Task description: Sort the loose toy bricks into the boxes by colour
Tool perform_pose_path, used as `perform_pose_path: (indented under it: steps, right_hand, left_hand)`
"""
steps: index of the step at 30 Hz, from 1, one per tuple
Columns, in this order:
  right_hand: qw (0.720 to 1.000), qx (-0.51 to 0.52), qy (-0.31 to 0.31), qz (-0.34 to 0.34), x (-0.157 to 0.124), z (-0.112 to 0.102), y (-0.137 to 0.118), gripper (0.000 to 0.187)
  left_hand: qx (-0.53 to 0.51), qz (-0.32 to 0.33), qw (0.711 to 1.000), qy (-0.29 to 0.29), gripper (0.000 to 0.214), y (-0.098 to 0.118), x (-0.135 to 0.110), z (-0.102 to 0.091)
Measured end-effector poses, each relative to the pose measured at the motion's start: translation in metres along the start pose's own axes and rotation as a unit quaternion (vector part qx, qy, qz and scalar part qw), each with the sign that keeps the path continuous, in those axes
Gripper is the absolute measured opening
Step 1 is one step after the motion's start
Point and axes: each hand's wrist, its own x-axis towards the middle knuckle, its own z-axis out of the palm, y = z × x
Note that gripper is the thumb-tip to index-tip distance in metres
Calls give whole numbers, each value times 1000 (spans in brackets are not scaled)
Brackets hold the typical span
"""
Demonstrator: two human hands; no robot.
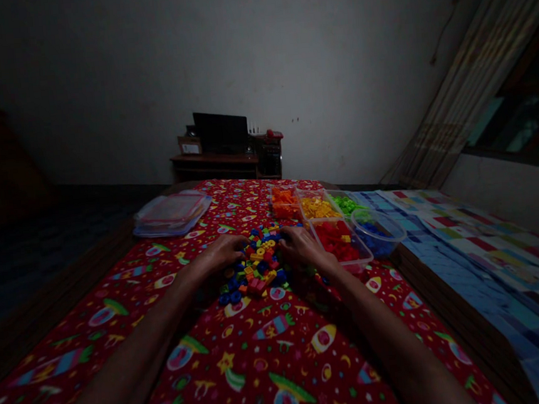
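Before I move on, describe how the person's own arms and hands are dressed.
The left hand and right hand are bare, with no gloves. The left forearm and right forearm are slim and uncovered; no sleeve, watch or bracelet shows on either. The light is too dim to make out small markings or rings.

Dim overall — far left murky — edges stretched.

L arm, R arm: extd fwd | L hand, R hand: apart | fingers bent
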Motion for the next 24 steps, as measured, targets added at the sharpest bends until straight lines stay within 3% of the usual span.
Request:
perform_pose_path:
  steps: [4,7,10,14,17,21,24]
  right_hand:
    - [979,190,-10,69,9,-13,-6,21]
    - [924,358,-49,122,10,-14,-13,19]
    - [863,474,-58,166,8,-11,-17,18]
    - [823,536,-62,179,7,-8,-20,24]
    - [842,516,-70,139,5,-9,-25,35]
    - [908,407,-58,84,4,-8,-30,30]
    - [960,277,-8,52,8,-13,-22,21]
  left_hand:
    - [-78,-20,996,32,35,-1,2,-7]
    - [-193,-28,979,62,36,8,2,-12]
    - [-332,-34,940,73,49,27,-1,-12]
    - [-408,-36,906,108,55,55,-5,-5]
    - [-417,-43,899,131,52,66,-6,0]
    - [-436,-47,887,142,51,68,-4,5]
    - [-443,-58,886,125,44,60,0,6]
